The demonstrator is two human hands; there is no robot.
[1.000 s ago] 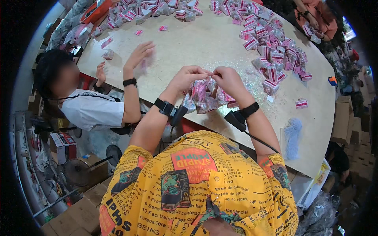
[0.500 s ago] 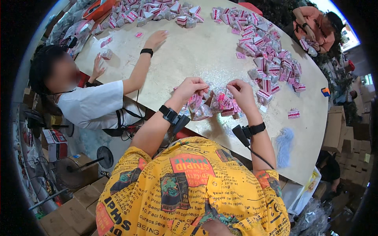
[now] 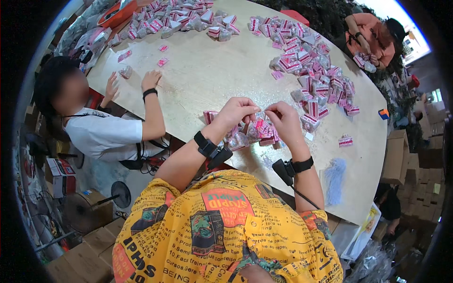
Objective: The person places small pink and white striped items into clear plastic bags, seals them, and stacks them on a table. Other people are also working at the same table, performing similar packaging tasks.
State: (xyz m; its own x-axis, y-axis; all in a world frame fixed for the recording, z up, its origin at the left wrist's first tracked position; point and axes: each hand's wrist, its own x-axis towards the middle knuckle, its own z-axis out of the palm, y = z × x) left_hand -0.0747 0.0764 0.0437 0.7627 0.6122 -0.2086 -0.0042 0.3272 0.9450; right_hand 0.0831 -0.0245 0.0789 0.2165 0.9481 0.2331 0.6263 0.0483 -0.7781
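My left hand (image 3: 239,113) and my right hand (image 3: 284,120) face each other, thumb and fingertips pinched, a small gap between them. Whatever sits in the pinches is too fine to make out. Just below them lies a small heap of clear bags (image 3: 240,139) filled with something glittery. Bright pink printed tags (image 3: 262,128) show among these bags, directly under my fingertips. To the right of my right forearm a bundle of pale blue strings (image 3: 336,181) rests on the table.
Many clear bags with pink-and-white labels (image 3: 316,70) are heaped across the table's far right, others (image 3: 184,19) along its far edge. At the left a co-worker in a white shirt (image 3: 104,129) reaches over loose pink tags (image 3: 163,62). Another person (image 3: 373,37) handles bags far right.
My hands have come closer together above the small heap. The co-worker at the left has drawn one hand back, and another pink tag now lies in front of it.
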